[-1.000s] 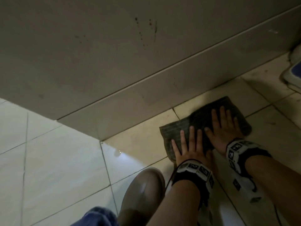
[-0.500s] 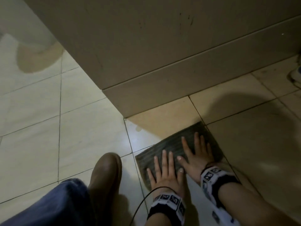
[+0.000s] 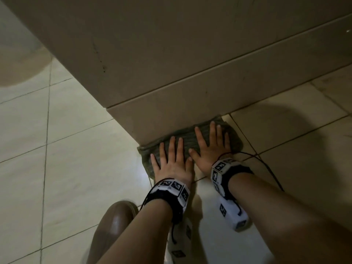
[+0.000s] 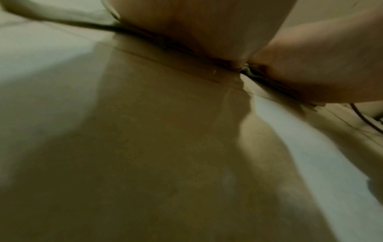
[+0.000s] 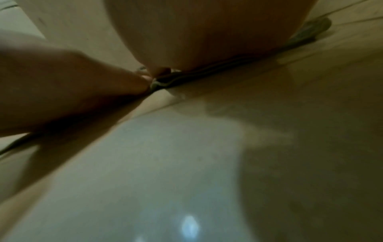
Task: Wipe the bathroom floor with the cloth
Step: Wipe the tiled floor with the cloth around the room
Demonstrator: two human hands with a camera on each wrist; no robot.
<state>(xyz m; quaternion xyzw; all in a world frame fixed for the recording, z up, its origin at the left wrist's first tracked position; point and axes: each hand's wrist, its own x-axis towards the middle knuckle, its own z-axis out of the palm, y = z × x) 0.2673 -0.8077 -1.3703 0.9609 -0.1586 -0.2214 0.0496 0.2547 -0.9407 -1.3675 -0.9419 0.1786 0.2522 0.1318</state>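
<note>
Nearest to me, my brown boot (image 3: 112, 227) stands on the pale tiled floor (image 3: 76, 168), just left of my left forearm. Both wrists wear black straps with white marker blocks, and a thin dark cable (image 3: 266, 164) trails across the tiles beside my right wrist.

A little further out, my left hand (image 3: 171, 161) lies flat on the cloth (image 3: 233, 138), fingers straight and slightly spread, gripping nothing, only pressing down. My right hand (image 3: 210, 145) lies just beside it in the same way, palm down, fingers stretched forward; its thumb nearly meets the thumb of my left. From the left wrist view the heel of my left hand (image 4: 199, 29) sits on the thin dark edge of the cloth (image 4: 247, 70), and the right wrist view shows my right hand (image 5: 207, 32) on the folded edge (image 5: 165, 81) likewise, though both views are blurred.

The cloth is dark, ribbed and spread on the floor, its far edge touching the base of the tiled wall (image 3: 171, 54), at the wall's outer corner.
</note>
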